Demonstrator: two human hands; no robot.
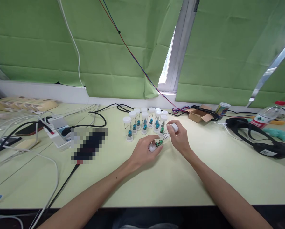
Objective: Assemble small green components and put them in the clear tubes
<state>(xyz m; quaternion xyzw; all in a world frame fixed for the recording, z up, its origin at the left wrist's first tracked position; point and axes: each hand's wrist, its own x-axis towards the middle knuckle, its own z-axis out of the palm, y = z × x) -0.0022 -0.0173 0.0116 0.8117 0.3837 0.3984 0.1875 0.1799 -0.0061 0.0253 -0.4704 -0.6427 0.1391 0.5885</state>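
Observation:
A small clear tube (pixel 165 137) lies tilted between my two hands, with a green electronic part (pixel 159 143) and thin wire leads inside. My left hand (pixel 143 149) is closed around its whitish base end (pixel 152 147). At the other end, the fingers of my right hand (pixel 179 137) grip the white cap (pixel 174 128). Just beyond my hands stand several similar upright tubes with white caps (pixel 127 120), most holding blue parts (pixel 129 133). One of these tubes, close to my right hand, has a green part (pixel 162 129) in it.
A power strip (pixel 59 133), cables and a pixelated dark object (pixel 90 144) lie on the left. At the back right are an open cardboard box (pixel 198 115) and a can (pixel 222 110). Further right are black goggles (pixel 264 148) and a plastic bottle (pixel 267 116).

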